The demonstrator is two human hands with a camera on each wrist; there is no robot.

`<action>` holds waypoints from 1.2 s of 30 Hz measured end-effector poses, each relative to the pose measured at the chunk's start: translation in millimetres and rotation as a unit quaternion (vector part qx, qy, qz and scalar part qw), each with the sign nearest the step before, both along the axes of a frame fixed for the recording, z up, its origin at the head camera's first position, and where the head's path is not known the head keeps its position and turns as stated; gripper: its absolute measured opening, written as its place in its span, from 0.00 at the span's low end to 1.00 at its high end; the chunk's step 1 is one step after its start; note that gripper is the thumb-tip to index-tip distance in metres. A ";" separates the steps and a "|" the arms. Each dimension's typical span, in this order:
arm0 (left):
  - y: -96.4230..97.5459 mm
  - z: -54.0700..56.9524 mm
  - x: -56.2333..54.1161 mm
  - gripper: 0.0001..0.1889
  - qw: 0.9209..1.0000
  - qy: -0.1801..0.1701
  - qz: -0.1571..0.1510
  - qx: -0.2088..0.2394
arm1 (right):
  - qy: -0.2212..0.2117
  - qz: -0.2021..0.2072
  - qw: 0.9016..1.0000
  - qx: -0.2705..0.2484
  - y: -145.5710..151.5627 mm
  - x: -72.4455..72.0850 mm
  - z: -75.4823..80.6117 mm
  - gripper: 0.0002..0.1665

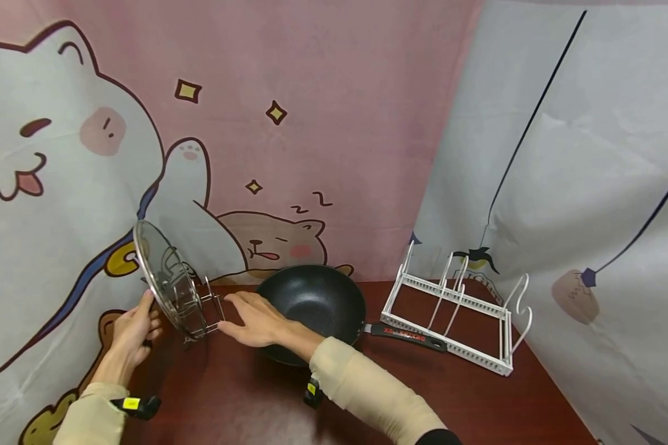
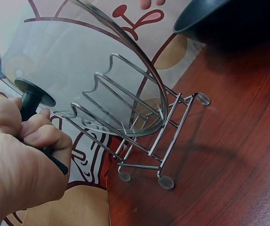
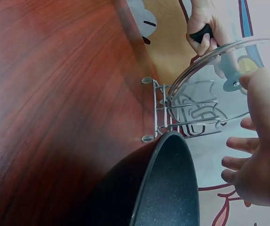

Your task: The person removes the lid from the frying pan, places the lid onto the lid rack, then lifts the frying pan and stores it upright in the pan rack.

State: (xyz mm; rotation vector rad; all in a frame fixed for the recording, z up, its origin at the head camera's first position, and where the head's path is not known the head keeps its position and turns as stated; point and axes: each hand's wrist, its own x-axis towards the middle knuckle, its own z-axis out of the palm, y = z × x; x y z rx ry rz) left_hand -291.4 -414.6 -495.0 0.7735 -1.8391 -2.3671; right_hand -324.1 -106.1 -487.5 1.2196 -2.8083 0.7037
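Observation:
My left hand [image 1: 130, 337] grips the black knob [image 2: 30, 100] of a round glass lid [image 1: 164, 278] with a metal rim. Tilted on edge, the lid has its lower rim between the wires of a small metal wire rack [image 2: 171, 136], as the left wrist view shows. On the other side of the rack, my right hand [image 1: 258, 321] is held out with its fingers extended and nothing in its grasp. Its fingertips are close to the rack in the head view. Behind and below that hand is a black wok [image 1: 317, 296], its inside showing no contents.
The wok's black handle [image 1: 409, 337] points right and overlaps a white rack [image 1: 479, 358] with upright dividers. All of this stands on a reddish-brown wooden table [image 1: 245, 402]. A printed cartoon cloth [image 1: 339, 154] hangs directly behind the table.

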 end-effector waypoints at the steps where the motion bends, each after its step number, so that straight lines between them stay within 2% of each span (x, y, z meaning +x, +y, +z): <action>1: 0.2 -0.1 -0.5 0.26 1.000 0.001 0.000 0.000 | 0.005 0.000 1.000 0.001 2.8 1.2 -0.1 0.41; 13: 1.7 -1.1 0.3 0.26 1.000 -0.004 0.018 -0.002 | 0.059 0.019 0.998 0.023 31.2 20.1 0.1 0.40; 23: 0.7 -0.1 0.3 0.26 1.000 -0.002 0.014 0.010 | 0.050 0.020 0.998 0.031 64.5 31.3 3.8 0.42; 28: 1.3 -0.2 1.0 0.26 1.000 -0.006 0.013 0.002 | 0.046 0.017 0.998 0.032 80.0 35.1 3.2 0.42; 36: 1.7 -1.1 1.1 0.26 1.000 -0.005 0.012 -0.005 | 0.075 0.021 0.996 0.042 104.2 40.8 -0.6 0.41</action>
